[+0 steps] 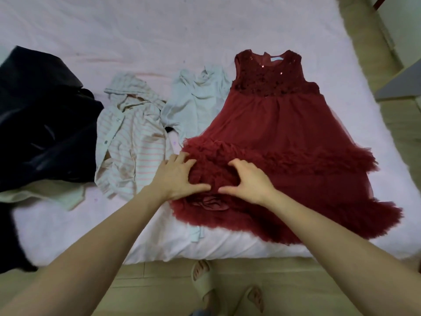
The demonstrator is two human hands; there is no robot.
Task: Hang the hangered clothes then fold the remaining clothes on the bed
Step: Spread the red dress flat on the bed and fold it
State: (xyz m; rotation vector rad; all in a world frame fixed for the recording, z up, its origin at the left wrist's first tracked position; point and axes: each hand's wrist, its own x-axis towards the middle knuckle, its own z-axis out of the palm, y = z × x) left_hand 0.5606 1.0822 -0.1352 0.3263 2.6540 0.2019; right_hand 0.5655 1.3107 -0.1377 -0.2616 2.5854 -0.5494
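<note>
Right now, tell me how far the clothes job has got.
Done: no hangers remain on the bed. In hand: left hand and right hand press flat on the spread red tulle dress. Left: striped cardigan, pale blue garment, dark pile, all unfolded.

My left hand [176, 177] and right hand [247, 180] both rest on the ruffled skirt of the dark red dress [280, 124], fingers spread, thumbs pointing toward each other. The dress lies flat on the white bed [159, 42], neckline away from me. Just left of the dress sits a crumpled pale grey garment [196, 103], then a striped shirt [129, 142], then a dark pile [43, 124].
</note>
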